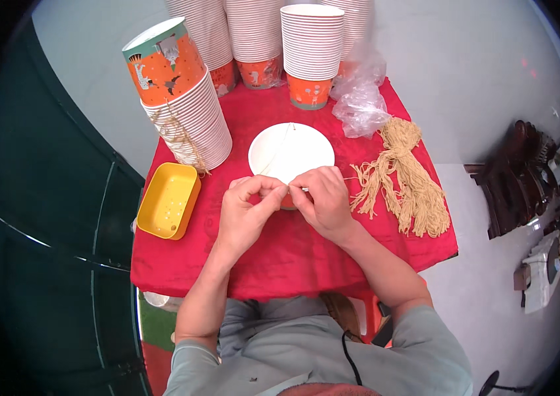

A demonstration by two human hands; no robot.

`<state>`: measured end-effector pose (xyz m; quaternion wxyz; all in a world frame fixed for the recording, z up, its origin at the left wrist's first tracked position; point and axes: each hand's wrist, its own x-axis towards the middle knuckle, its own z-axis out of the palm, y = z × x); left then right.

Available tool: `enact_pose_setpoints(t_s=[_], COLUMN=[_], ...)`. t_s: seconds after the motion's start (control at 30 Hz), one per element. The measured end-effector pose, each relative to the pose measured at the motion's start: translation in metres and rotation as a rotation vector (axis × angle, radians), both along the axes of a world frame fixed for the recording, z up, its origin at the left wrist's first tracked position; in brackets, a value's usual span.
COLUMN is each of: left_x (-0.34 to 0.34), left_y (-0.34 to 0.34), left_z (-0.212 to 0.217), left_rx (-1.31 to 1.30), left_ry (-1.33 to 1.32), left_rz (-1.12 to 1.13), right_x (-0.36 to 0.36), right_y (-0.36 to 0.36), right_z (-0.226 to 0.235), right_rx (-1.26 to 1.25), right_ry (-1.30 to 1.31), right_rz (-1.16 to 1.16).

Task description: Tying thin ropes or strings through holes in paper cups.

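Directly in front of me on the red cloth stands a paper bucket point(306, 148), its round white face up and a little orange side showing at its near edge. A thin pale string point(279, 152) crosses the white face toward my fingers. My left hand point(248, 211) is closed in a pinch on the string at the bucket's near rim. Almost touching it, my right hand point(325, 203) pinches there too, with a small pale bit showing at its fingertips. The fingers hide most of what they hold.
Left lies a yellow tray point(159, 209) with small bits inside. Behind it, a stack of paper buckets point(191, 125) leans, strings hanging on it. More stacked buckets point(312, 53) line the back beside clear plastic wrap point(362, 105). A bundle of tan strings point(407, 171) lies right.
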<state>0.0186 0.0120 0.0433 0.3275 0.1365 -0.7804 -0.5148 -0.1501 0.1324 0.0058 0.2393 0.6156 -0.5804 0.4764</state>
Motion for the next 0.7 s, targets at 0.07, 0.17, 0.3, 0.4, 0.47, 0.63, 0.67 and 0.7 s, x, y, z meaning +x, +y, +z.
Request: enact_pose_setpoints(t_s=[0.07,0.17,0.3,0.4,0.47,0.63,0.67,0.7], left_x=[-0.002,-0.003,-0.009,-0.012,-0.012,-0.014,-0.014,-0.014], left_y=[0.007,0.006,0.008,0.006,0.005,0.006,0.006,0.007], left_z=[-0.005,-0.007,-0.005,-0.011,-0.015,-0.013,-0.012,-0.011], left_rx=[0.314,0.424,0.381,0.318,0.279,0.232,0.224,0.228], left_ry=[0.079,0.092,0.079,0.073,0.071,0.028,0.025,0.017], left_rz=[-0.060,-0.049,0.022,0.029,0.017,-0.026,-0.026,-0.052], right_x=[-0.001,-0.001,-0.004,-0.002,-0.002,-0.007,-0.008,-0.009], right_y=[-0.001,-0.003,-0.001,0.002,0.003,0.003,0.003,0.004], right_z=[0.001,-0.002,-0.007,-0.004,-0.002,-0.003,-0.003,-0.003], right_rx=[-0.022,-0.050,-0.047,-0.076,-0.080,-0.101,-0.102,-0.101], right_ry=[-0.003,0.008,0.026,0.033,0.036,0.033,0.034,0.037], right_rz=[0.016,0.023,0.046,0.066,0.074,0.074,0.073,0.075])
